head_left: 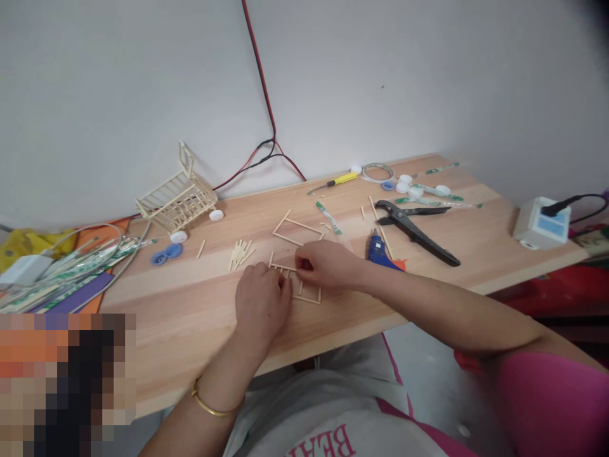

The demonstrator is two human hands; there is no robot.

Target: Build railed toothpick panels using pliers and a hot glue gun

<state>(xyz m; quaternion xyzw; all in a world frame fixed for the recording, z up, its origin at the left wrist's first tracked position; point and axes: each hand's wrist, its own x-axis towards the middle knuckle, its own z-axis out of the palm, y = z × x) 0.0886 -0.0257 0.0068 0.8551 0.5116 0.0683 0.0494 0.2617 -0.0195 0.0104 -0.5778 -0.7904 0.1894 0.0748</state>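
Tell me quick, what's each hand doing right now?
Left hand: curled against the stick frame; grip cannot be told.
Right hand: pinched shut on the stick frame's top edge.

a pale wooden desk [190,330] is carrying a small stick frame [308,296], a larger frame [297,231] and loose sticks [240,254] lying behind it, black shears [416,231] and a blue glue gun [378,251] resting rightward, a stick cart [178,200] standing back left.

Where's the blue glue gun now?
Head view: the glue gun lies on the table just right of the right hand pinching the stick frame, left of the black shears.
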